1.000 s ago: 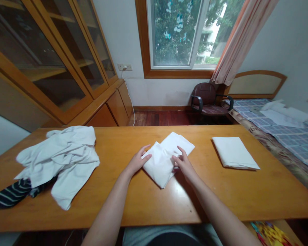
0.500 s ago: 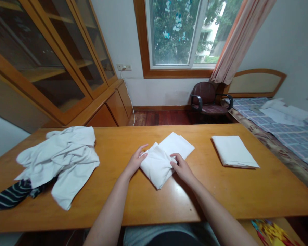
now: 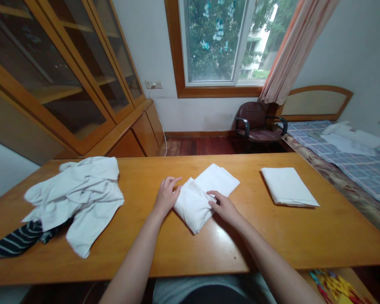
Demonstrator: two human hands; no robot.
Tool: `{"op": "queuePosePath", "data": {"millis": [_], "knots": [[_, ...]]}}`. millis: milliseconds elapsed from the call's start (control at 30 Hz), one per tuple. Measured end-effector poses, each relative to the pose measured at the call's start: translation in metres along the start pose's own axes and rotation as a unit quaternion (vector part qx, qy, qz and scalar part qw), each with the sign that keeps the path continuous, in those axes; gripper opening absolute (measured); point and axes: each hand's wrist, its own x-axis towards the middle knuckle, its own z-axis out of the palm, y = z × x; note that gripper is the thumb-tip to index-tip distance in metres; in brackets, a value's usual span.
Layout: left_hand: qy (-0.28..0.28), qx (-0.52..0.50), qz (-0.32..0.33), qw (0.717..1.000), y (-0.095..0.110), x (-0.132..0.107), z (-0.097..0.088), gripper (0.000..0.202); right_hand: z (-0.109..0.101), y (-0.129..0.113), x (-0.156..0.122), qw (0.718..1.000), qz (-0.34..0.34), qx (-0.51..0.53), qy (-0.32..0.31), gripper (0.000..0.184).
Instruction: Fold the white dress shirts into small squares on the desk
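Note:
In front of me on the wooden table lies a white cloth [image 3: 191, 203], partly folded, its near part puffed and creased. Its far part [image 3: 218, 177] spreads flat toward the back right. My left hand [image 3: 166, 195] rests at the cloth's left edge, thumb touching it and fingers stretched forward, apart. At the right edge, my right hand [image 3: 224, 207] has its thumb and curled fingers closed on a bit of the fabric. Its fingertips are partly hidden by the cloth.
A neatly folded white cloth [image 3: 289, 186] lies on the right of the table [image 3: 129, 249]. To the left is a crumpled white garment heap [image 3: 79, 194] over a dark striped cloth [image 3: 17, 241]. Beyond stand a glass-fronted cabinet [image 3: 123, 114], a chair [image 3: 256, 122] and a bed [image 3: 351, 160].
My left hand has shifted slightly left and its fingers have lifted from the cloth's edge. My right hand has moved slightly left with the fabric edge.

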Motion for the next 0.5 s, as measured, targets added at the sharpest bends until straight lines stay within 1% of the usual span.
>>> {"op": "queuePosePath", "data": {"millis": [33, 67, 133, 167, 233, 333, 433, 500], "knots": [[-0.001, 0.018, 0.042, 0.999, 0.008, -0.001, 0.001, 0.034, 0.0, 0.001, 0.0, 1.0, -0.003, -0.001, 0.005, 0.04], [-0.019, 0.027, 0.082, 0.996, 0.015, -0.003, 0.003, 0.034, 0.001, 0.002, 0.0, 1.0, -0.006, -0.003, 0.008, 0.04], [-0.089, 0.035, 0.14, 0.986, 0.028, -0.006, 0.01, 0.034, 0.001, 0.003, -0.001, 1.0, -0.013, -0.004, 0.006, 0.04], [-0.126, 0.045, 0.153, 0.979, 0.032, -0.007, 0.014, 0.036, 0.001, 0.004, -0.001, 1.0, -0.018, -0.004, 0.004, 0.04], [-0.183, 0.081, 0.147, 0.969, 0.034, -0.008, 0.023, 0.042, 0.001, 0.005, -0.003, 1.0, -0.027, -0.006, -0.001, 0.037], [-0.245, 0.131, 0.116, 0.954, 0.028, -0.004, 0.031, 0.051, -0.001, 0.005, -0.004, 0.999, -0.038, -0.018, -0.023, 0.024], [-0.282, 0.14, 0.115, 0.942, 0.021, 0.002, 0.032, 0.057, -0.008, 0.001, -0.004, 0.995, -0.061, -0.052, -0.066, 0.015], [-0.291, 0.133, 0.123, 0.939, 0.02, 0.005, 0.031, 0.058, -0.015, -0.007, -0.005, 0.986, -0.093, -0.124, -0.064, 0.015]]}}
